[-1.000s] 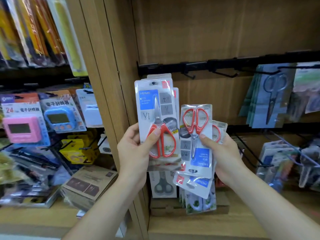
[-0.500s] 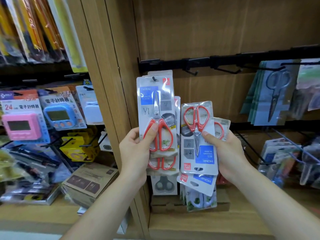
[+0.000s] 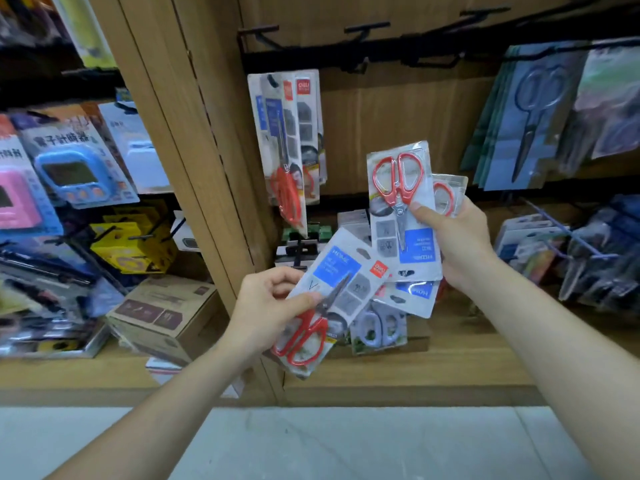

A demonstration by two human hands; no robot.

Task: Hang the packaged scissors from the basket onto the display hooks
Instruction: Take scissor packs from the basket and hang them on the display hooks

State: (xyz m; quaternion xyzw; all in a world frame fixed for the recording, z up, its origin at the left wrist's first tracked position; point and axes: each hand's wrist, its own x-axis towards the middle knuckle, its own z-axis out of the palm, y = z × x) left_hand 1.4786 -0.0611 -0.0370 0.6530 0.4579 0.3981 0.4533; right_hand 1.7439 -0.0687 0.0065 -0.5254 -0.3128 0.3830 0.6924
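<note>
Our left grip [image 3: 266,306], low centre, pinches one pack [image 3: 356,289] tilted, thumb on top; our right grip [image 3: 457,244], mid-right, clutches a stack [image 3: 386,230] upside down. Blue label [image 3: 334,268] reads "HOME"; red tag [image 3: 378,269] "deli".

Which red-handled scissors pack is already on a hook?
The upper-left hanging pack; the others are held by the left hand and right hand.

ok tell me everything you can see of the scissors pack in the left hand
The pack is a flat grey-white card under clear plastic, with a blue label panel, a small red brand square and grey pictograms. Inside lie scissors with red loop handles and metal blades. It is tilted, handles low left, hanging hole up right. The left hand pinches it, thumb on the front near the pivot. It is not hung.
</note>
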